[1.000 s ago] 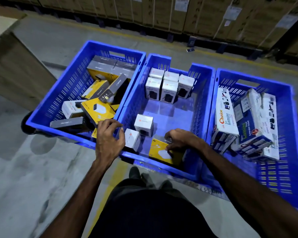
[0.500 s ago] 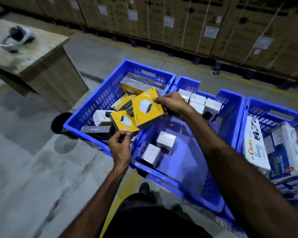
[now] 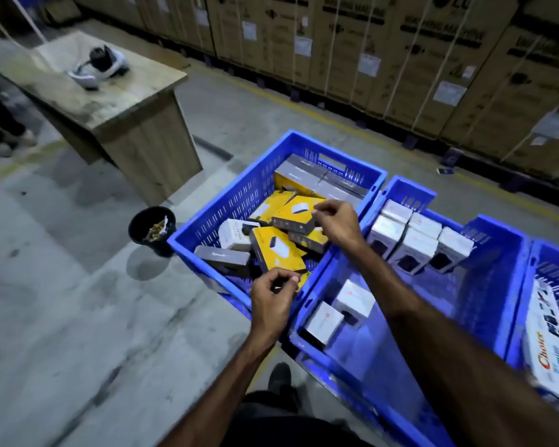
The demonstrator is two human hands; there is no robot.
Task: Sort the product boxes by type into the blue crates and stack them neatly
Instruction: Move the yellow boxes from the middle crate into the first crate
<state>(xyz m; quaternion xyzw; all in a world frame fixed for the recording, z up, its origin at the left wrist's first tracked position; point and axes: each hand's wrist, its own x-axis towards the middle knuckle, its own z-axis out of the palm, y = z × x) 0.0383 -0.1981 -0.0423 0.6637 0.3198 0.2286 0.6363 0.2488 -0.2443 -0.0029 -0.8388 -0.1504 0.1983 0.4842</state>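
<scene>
A wall of tall cartons (image 3: pixel 400 53) runs along the far side, with a wooden worktop (image 3: pixel 110 91) at the far left carrying a grey headset (image 3: pixel 97 66). Three blue crates sit side by side on the concrete floor (image 3: pixel 62 317). The left crate (image 3: pixel 213 227) holds a loose jumble of yellow boxes (image 3: pixel 278 253), grey boxes (image 3: pixel 304 171) and one white box (image 3: pixel 236 235). The middle crate (image 3: pixel 484 285) has white boxes (image 3: pixel 413 243) stood in neat rows at its far end and two more (image 3: pixel 339 308) lying loose near the front. The right crate (image 3: pixel 526 285) (only partly in view) shows a long white carton (image 3: pixel 552 356). A black bucket (image 3: pixel 152 230) stands just left of the left crate.

The right hand (image 3: pixel 336 224) reaches over the left crate, fingers pinching the edge of a yellow box (image 3: pixel 299 211) atop the pile. The left hand (image 3: pixel 271 298) hovers at that crate's near rim, fingers curled together; whether it grips anything I cannot tell.
</scene>
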